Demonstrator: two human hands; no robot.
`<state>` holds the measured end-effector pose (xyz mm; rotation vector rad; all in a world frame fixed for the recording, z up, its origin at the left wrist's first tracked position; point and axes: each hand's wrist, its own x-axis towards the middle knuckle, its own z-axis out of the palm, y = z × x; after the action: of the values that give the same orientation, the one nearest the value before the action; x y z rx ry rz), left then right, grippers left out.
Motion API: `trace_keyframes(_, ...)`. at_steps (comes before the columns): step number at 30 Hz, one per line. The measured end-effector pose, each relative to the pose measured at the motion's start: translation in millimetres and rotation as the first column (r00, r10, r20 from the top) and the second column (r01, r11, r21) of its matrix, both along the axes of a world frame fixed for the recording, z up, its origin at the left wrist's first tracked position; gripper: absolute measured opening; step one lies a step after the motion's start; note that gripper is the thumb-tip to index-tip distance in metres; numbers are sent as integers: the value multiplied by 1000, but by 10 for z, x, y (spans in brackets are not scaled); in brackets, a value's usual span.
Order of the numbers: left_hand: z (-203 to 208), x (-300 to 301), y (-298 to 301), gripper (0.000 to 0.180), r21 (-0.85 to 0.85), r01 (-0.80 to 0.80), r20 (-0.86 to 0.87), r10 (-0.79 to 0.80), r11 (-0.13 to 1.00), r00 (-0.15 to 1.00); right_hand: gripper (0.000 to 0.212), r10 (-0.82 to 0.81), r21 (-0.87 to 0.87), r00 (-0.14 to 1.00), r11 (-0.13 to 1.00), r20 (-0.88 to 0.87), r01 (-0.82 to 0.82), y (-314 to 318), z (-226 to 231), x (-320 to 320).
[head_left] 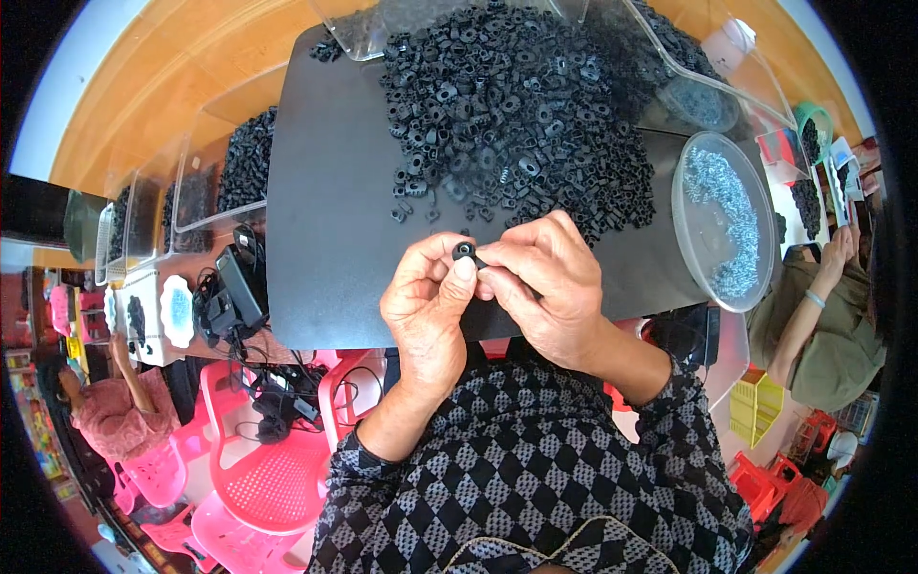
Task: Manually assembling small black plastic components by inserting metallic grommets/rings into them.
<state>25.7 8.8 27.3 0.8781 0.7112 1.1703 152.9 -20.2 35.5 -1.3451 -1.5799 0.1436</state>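
Note:
Over the near edge of the dark table my left hand pinches a small black plastic cord lock part between thumb and forefinger. A round opening on it faces up. From the right, my right hand is closed, its thumb and fingertips against the same part. Whether a second tiny piece sits between those fingertips is hidden. Beyond both hands spreads a large heap of loose black plastic parts, many with holes. At the right stands a clear round bowl holding many small silvery springs.
Clear plastic bins with black parts line the left, and another clear bin overlaps the heap's far side. Black adapters with cables lie left of the table, near a pink chair. People sit at far left and right.

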Motion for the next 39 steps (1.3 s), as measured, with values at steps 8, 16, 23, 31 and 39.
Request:
trace_keyframes(8,-60,-9,-58,20,214,-29,-155,63,976,986,16,201,-146,979,969,12,-197,-49,101,164)
trace_keyframes(16,-23,-74,-86,20,161,98,-89,-85,982,992,14,324,-338,935,872,-144,-354,-61,245,326)
trace_keyframes(23,-14,-126,-46,23,6,190,-78,-189,982,979,5,172,-348,786,826,-593,-443,-108,356,314)
trace_keyframes(31,20,-124,-53,20,15,161,-140,-157,987,978,7,158,-413,827,806,-539,-423,-22,305,268)
trace_keyframes(39,1,-153,-31,16,120,199,-302,-155,973,941,8,169,-467,942,834,-289,-293,8,298,283)
